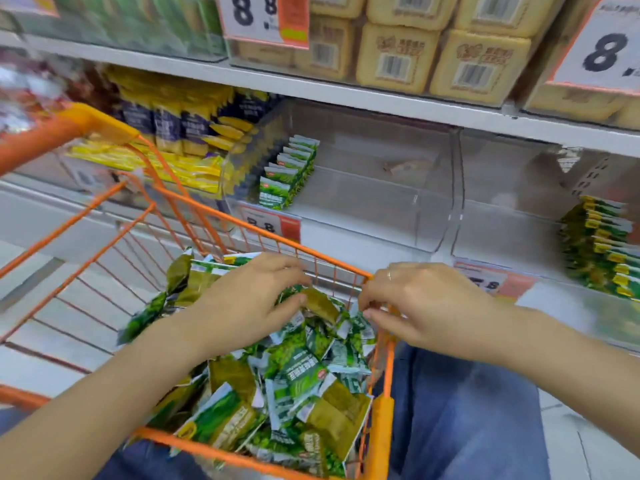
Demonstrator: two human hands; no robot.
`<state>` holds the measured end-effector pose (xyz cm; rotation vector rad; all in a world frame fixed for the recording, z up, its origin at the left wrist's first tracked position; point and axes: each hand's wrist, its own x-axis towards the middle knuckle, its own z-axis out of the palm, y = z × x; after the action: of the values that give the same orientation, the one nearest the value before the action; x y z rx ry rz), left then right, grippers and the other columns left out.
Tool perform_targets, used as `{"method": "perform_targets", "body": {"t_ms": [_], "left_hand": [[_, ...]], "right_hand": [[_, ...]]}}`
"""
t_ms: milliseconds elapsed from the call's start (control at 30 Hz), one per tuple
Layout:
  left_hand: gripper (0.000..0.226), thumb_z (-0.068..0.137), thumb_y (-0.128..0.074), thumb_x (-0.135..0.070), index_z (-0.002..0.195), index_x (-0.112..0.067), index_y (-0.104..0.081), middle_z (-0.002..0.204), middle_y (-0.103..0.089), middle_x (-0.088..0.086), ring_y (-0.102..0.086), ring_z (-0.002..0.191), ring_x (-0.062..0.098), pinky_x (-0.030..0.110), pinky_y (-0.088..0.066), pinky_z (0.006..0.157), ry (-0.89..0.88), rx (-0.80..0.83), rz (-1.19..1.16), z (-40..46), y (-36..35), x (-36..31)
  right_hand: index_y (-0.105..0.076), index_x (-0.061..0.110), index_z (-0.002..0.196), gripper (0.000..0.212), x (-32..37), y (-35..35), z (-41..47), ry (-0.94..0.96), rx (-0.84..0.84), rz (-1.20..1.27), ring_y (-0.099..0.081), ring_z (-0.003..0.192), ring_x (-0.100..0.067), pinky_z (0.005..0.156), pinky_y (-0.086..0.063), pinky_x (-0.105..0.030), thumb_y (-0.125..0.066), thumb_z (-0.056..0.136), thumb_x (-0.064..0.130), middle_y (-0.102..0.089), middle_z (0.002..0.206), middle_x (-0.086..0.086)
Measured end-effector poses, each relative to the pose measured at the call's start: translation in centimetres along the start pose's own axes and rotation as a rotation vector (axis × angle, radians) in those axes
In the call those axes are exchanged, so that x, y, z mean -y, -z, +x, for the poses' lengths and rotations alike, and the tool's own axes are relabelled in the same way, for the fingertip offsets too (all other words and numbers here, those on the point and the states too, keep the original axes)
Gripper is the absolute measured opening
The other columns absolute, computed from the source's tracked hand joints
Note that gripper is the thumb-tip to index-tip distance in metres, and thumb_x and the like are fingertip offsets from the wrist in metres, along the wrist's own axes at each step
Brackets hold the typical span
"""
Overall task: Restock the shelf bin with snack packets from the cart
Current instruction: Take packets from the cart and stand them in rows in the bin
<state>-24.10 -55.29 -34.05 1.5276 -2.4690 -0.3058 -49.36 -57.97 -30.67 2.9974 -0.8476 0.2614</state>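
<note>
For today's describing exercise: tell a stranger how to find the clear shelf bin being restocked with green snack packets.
Start at the orange cart. Just behind its far rim is a clear shelf bin on the middle shelf. Unlike the full yellow-packet bin to its left, it holds only one short row of green packets.

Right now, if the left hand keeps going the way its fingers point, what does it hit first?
The left hand points right and slightly down, already pinching an olive packet. Straight on, it would likely meet the right hand fingertips at the cart corner, though depth is unclear.
</note>
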Motion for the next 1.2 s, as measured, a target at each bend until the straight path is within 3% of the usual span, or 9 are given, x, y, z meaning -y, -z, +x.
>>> {"method": "perform_targets", "body": {"t_ms": [100, 233, 367, 567, 733, 833, 933, 1067, 1200], "left_hand": [[0.022, 0.099, -0.043, -0.041, 0.099, -0.029, -0.061, 0.089, -0.059, -0.015, -0.057, 0.083, 0.007, 0.021, -0.039, 0.066, 0.113, 0.045, 0.01, -1.5, 0.2, 0.6], [0.047, 0.096, -0.04, -0.056, 0.071, -0.021, -0.06, 0.059, -0.056, -0.004, -0.056, 0.061, 0.014, 0.027, -0.038, 0.053, 0.261, 0.213, 0.058, -2.3, -1.0, 1.6], [0.054, 0.094, -0.038, -0.06, 0.069, -0.018, -0.06, 0.061, -0.052, -0.002, -0.057, 0.066, 0.017, 0.027, -0.032, 0.048, 0.286, 0.354, 0.113, -2.5, -1.9, 1.6], [0.053, 0.093, -0.044, -0.058, 0.083, -0.009, -0.063, 0.071, -0.054, 0.005, -0.058, 0.073, 0.024, 0.029, -0.029, 0.049, 0.221, 0.414, 0.061, -2.5, -2.3, 0.9], [0.037, 0.088, -0.059, -0.054, 0.082, -0.018, -0.061, 0.071, -0.054, -0.005, -0.049, 0.065, 0.011, 0.028, -0.036, 0.058, 0.282, 0.476, -0.243, -2.6, -1.2, 2.0], [0.026, 0.089, -0.065, -0.039, 0.074, -0.022, -0.054, 0.07, -0.057, -0.006, -0.061, 0.066, 0.009, 0.023, -0.049, 0.058, 0.276, 0.45, -0.541, -2.8, -0.5, 2.2], [0.022, 0.089, -0.066, -0.03, 0.075, -0.017, -0.054, 0.062, -0.058, -0.008, -0.066, 0.065, 0.009, 0.025, -0.056, 0.066, 0.355, 0.329, -0.845, -2.9, 1.1, 2.1], [0.023, 0.074, -0.07, -0.029, 0.077, -0.01, -0.057, 0.059, -0.059, -0.005, -0.066, 0.063, 0.011, 0.024, -0.057, 0.068, 0.492, -0.119, -1.218, -2.9, 3.9, 2.6], [0.019, 0.066, -0.071, -0.021, 0.065, -0.011, -0.055, 0.063, -0.061, -0.004, -0.066, 0.065, 0.01, 0.023, -0.057, 0.068, 0.493, -0.363, -1.465, -2.1, 4.5, 2.2]], "right_hand": [[-0.065, 0.027, 0.098, 0.021, 2.3, -1.6, 2.4, 0.044, 0.108, -0.018, -0.065, 0.087, -0.017, 0.063, -0.051, -0.03, -0.049, 0.088, 0.036, -0.066, 0.09, 0.006], [-0.064, 0.018, 0.106, 0.044, 4.6, -4.0, 4.4, -0.108, 0.434, -0.022, -0.062, 0.095, -0.027, 0.072, -0.05, -0.035, -0.039, 0.096, 0.054, -0.066, 0.097, -0.004], [-0.057, 0.011, 0.084, 0.054, 6.0, -5.9, 4.7, -0.195, 0.614, -0.02, -0.057, 0.078, -0.027, 0.069, -0.048, -0.037, -0.036, 0.095, 0.06, -0.048, 0.069, -0.002], [-0.061, 0.013, 0.094, 0.053, 7.0, -6.7, 5.0, -0.28, 0.609, 0.11, -0.058, 0.081, -0.022, 0.07, -0.049, -0.035, -0.049, 0.087, 0.064, -0.063, 0.085, -0.003], [-0.064, 0.028, 0.088, 0.024, 6.6, -6.0, 5.0, -0.444, 0.545, 0.496, -0.061, 0.08, -0.003, 0.076, -0.051, -0.029, -0.068, 0.08, 0.051, -0.07, 0.084, 0.009], [-0.058, 0.031, 0.093, 0.024, 7.0, -5.7, 4.6, -0.436, 0.562, 0.591, -0.061, 0.07, 0.003, 0.078, -0.051, -0.028, -0.068, 0.081, 0.048, -0.069, 0.072, 0.013], [-0.061, 0.029, 0.082, 0.023, 7.1, -5.5, 4.5, -0.512, 0.297, 0.68, -0.061, 0.064, 0.003, 0.068, -0.051, -0.022, -0.071, 0.078, 0.049, -0.066, 0.066, 0.017], [-0.063, 0.03, 0.082, 0.036, 6.3, -3.5, 6.2, -0.702, -0.272, 0.997, -0.061, 0.072, 0.002, 0.066, -0.047, -0.014, -0.072, 0.06, 0.057, -0.067, 0.078, 0.022], [-0.067, 0.016, 0.094, 0.035, 6.0, -1.3, 9.6, -0.73, -0.257, 1.613, -0.064, 0.07, -0.006, 0.061, -0.052, -0.019, -0.073, 0.063, 0.031, -0.071, 0.077, 0.006]]}}
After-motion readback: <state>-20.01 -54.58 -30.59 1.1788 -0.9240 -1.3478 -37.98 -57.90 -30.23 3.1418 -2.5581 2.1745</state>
